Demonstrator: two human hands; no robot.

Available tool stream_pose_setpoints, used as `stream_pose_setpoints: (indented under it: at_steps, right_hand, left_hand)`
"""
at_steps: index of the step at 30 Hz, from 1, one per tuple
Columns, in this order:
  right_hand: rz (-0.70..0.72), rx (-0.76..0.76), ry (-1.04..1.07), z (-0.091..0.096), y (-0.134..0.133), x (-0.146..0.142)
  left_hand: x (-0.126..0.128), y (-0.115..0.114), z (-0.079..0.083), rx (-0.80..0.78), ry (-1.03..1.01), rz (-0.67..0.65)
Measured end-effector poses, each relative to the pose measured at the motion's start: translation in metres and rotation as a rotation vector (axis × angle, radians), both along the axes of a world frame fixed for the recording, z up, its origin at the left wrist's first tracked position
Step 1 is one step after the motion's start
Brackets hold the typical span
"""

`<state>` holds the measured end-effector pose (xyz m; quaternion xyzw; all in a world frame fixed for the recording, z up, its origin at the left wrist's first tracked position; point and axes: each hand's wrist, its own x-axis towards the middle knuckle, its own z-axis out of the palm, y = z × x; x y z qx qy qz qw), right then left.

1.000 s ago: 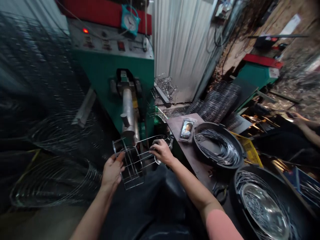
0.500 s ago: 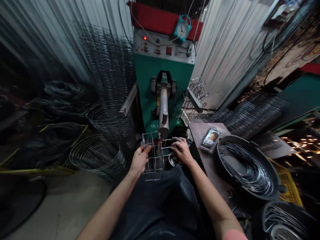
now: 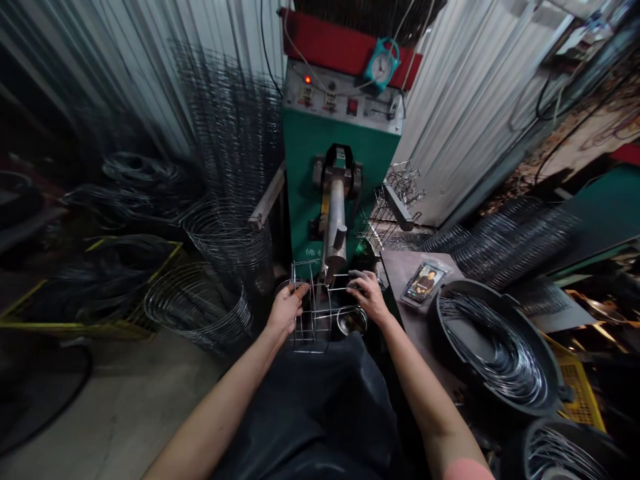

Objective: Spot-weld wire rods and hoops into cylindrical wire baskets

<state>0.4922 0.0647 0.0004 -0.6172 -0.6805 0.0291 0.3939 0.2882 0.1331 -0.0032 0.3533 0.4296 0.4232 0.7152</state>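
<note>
A small wire frame (image 3: 313,320) of shiny crossed rods hangs under the upper arm (image 3: 334,227) of a green spot welder (image 3: 345,137). My left hand (image 3: 286,309) grips the frame's left side, thumb and fingers closed on its wires. On the right, my right hand (image 3: 369,297) pinches the end of a thin metal wire (image 3: 338,289), which reaches left to the frame just below the welder's tip. Whether the wire touches the tip, I cannot tell. Below it sits a round metal dish (image 3: 352,321), partly covered by my dark apron (image 3: 320,407).
A side table (image 3: 397,267) carries a phone (image 3: 425,283) in a clear bag and a black tub (image 3: 500,400) of bent wires. Stacked wire rings (image 3: 197,307) stand at left beside a yellow crate (image 3: 100,327). Two metal bars (image 3: 267,200) jut from the welder's sides.
The view has turned slightly left, so the welder appears farther right. Both hands keep their grips near the welder tip. The phone's screen picture differs.
</note>
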Motion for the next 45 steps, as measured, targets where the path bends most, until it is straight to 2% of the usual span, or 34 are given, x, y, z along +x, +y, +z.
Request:
stream_pose_setpoints:
  at_steps: [9, 19, 23, 26, 28, 33, 36, 38, 39, 41, 43, 45]
  right_hand:
    - [0.009, -0.017, -0.003, -0.001, 0.013, 0.008]
    - [0.002, -0.046, -0.017, -0.002, 0.016, 0.009]
    - [-0.036, -0.051, 0.012, 0.002, 0.015, 0.008]
    - [-0.147, 0.033, 0.072, 0.005, -0.005, -0.005]
    - [-0.174, 0.027, 0.162, 0.0, -0.032, -0.026]
    - [0.096, -0.281, 0.551, -0.033, -0.112, -0.113]
    - [0.183, -0.316, 0.796, -0.037, -0.131, -0.15]
    - [0.186, -0.309, 0.98, -0.023, -0.127, -0.153]
    - [0.168, -0.288, 1.062, -0.012, -0.123, -0.15]
    - [0.115, -0.229, 1.194, 0.015, -0.114, -0.136]
    - [0.072, -0.215, 1.321, 0.042, -0.108, -0.122]
    - [0.059, -0.271, 1.458, 0.065, -0.105, -0.113]
  left_hand:
    - [0.005, 0.01, -0.001, -0.006, 0.002, 0.002]
    - [0.008, 0.019, -0.004, -0.054, -0.01, -0.002]
    - [0.008, 0.02, 0.0, -0.053, -0.018, -0.011]
    - [0.001, 0.011, 0.004, -0.04, -0.025, -0.019]
    - [-0.008, 0.0, 0.003, -0.043, -0.026, -0.023]
    - [-0.033, -0.034, -0.004, -0.109, -0.022, -0.037]
    - [-0.049, -0.052, -0.002, -0.128, -0.03, -0.098]
    - [-0.066, -0.066, 0.001, -0.011, -0.025, -0.162]
    - [-0.076, -0.072, 0.0, 0.121, 0.013, -0.202]
    - [-0.1, -0.085, -0.005, 0.545, 0.2, -0.278]
    - [-0.122, -0.093, -0.014, 1.055, 0.473, -0.451]
    - [-0.137, -0.097, -0.022, 1.463, 0.674, -0.644]
